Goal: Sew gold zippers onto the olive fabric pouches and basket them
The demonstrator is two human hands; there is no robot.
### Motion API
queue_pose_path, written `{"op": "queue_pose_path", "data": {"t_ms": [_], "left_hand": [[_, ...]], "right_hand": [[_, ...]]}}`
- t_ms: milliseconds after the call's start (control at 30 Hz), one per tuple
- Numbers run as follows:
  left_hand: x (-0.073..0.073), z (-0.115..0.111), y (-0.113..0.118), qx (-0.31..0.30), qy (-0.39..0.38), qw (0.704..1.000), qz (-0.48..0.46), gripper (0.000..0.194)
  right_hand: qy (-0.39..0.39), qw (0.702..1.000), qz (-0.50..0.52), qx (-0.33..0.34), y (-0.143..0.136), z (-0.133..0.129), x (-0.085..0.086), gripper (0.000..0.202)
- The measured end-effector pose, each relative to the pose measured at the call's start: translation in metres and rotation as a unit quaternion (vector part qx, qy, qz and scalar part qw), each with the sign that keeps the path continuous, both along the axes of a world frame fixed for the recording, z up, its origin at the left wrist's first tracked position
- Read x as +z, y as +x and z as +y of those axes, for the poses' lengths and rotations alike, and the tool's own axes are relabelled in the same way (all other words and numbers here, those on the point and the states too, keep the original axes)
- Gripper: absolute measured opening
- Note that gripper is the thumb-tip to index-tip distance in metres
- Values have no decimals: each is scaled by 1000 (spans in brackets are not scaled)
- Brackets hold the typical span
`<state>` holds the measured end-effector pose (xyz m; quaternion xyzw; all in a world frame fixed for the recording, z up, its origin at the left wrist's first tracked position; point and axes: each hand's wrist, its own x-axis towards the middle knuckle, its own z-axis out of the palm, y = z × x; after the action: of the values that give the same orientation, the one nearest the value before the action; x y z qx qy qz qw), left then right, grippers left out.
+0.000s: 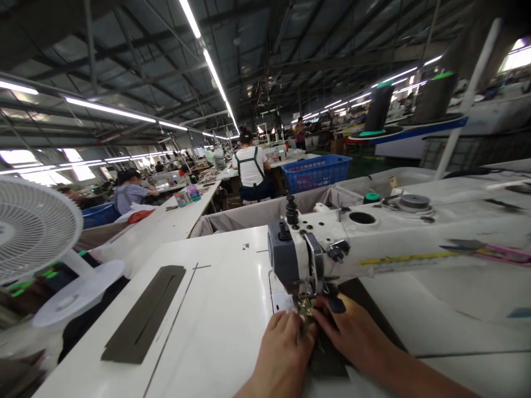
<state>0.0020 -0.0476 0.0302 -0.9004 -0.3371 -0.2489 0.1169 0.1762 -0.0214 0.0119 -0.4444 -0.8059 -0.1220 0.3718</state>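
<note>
A white sewing machine point(309, 254) stands in front of me, its needle area low in the middle of the view. A dark olive fabric piece point(329, 356) lies under the presser foot and runs out to the right behind my wrist. My left hand point(285, 342) is closed at the fabric's left edge, fingers curled beside the foot. From the right, my right hand point(352, 334) pinches the same fabric close to the needle, partly behind the machine's parts. The fingertips of both hands are partly hidden. A stack of dark fabric strips point(143, 315) with a slit lies on the white table point(215, 309).
A white fan point(78, 293) stands at the left edge. Pink-handled scissors point(489, 251) and a yellow measuring tape point(402, 258) are on the machine arm. Thread cones point(433, 99) stand on a rack at upper right. Beyond are a blue basket point(317, 172) and seated co-workers point(251, 168).
</note>
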Motion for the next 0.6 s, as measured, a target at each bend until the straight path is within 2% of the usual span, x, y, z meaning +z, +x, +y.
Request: {"op": "queue_pose_path", "data": {"t_ms": [133,300,433,600], "left_hand": [[1,-2,2,13,-22,1000,5,17],[8,-3,2,9,-62,998,6,20],[10,-6,4,22,-85,996,27,18],[11,-6,4,37,-100,993,44,24]], "right_hand": [[-26,1000,-2,-1,2,3,-6,23],[-68,997,-16,-12,2,8,1,29],[-130,991,-16,-23,2,9,4,20],[-211,974,0,-84,-3,12,-1,24]]}}
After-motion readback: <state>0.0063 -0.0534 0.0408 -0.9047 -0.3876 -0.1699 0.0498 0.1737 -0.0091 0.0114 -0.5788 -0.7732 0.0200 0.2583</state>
